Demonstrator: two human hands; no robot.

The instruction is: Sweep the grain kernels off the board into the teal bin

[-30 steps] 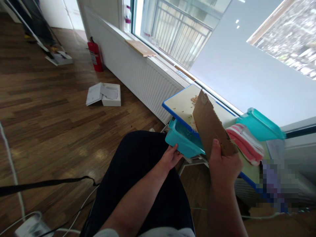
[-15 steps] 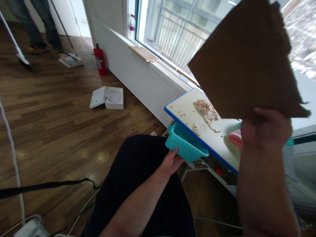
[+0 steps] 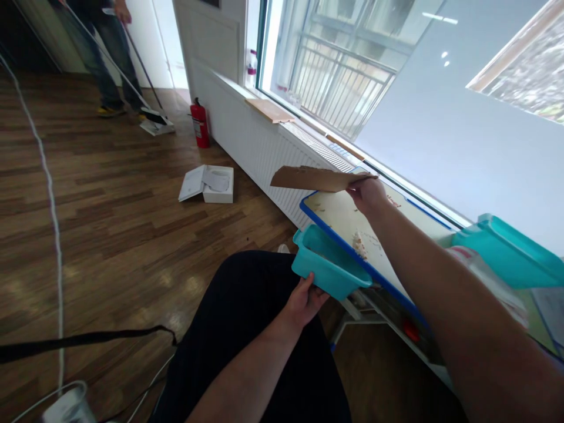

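My left hand [image 3: 307,299] grips a turquoise plastic bin [image 3: 324,269] from below, holding it against the blue edge of the white table [image 3: 328,214]. In my right hand [image 3: 369,194] is a torn piece of brown cardboard [image 3: 311,178], seen nearly edge-on above the table's far left corner. Small crumbs [image 3: 359,242] lie on the tabletop near the bin. More brown bits [image 3: 393,201] show beyond my right wrist; the cardboard and my arm hide much of the surface between.
A turquoise lid or box [image 3: 511,249] and a plastic-wrapped bundle [image 3: 489,276] sit on the table's right. A radiator [image 3: 259,138] runs under the window. On the floor are an open white box [image 3: 219,183], a fire extinguisher [image 3: 200,124] and cables. Another person [image 3: 110,53] holds a broom and dustpan.
My right hand has swung the cardboard down and left, from high up to just over the tabletop. The bin stays in my left hand. The other person's broom has moved to the dustpan.
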